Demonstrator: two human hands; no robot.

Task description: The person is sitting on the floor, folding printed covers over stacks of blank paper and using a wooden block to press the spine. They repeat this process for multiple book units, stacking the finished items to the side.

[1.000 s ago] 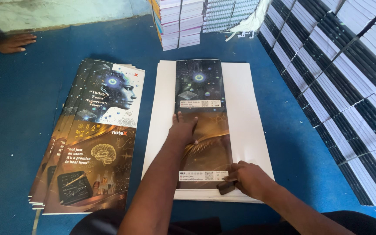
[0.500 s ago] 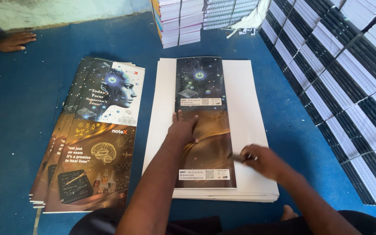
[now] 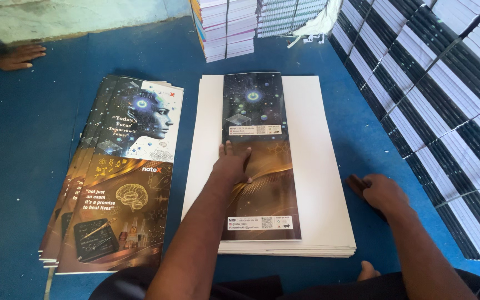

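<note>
Glossy printed card, long and narrow, lies flat on top of a pile of plain white sheets (image 3: 318, 166). This cover strip (image 3: 259, 161) is dark with small stars and a pale glowing ring in its upper half, and golden-brown with smooth curved lines in its lower half; two small white label patches cross it. The left hand (image 3: 233, 165) presses flat on the middle of the strip, fingers spread wide, grasping nothing. The white pile under it is thick, with matt surface and even edges, and it rests on a blue floor (image 3: 29, 139) that looks like soft cloth or mat.

To the right of that hand, just off the edge of the white pile, the right hand (image 3: 383, 191) is closed around a small dark brown block (image 3: 356, 183). Only one end of the block shows outside the grip, so its full shape is hard to tell.

To the left of the pressing hand lies a fanned stack of shiny printed covers (image 3: 118, 178), showing a face profile above and a brain drawing below; its lower sheets are mostly hidden by the top one.

Further from both hands stand piles of bound books (image 3: 226, 28), and along the right side long rows of black and white book blocks (image 3: 445, 100), cut off by the frame. Another person's hand (image 3: 18, 56) rests on the floor at far left.
</note>
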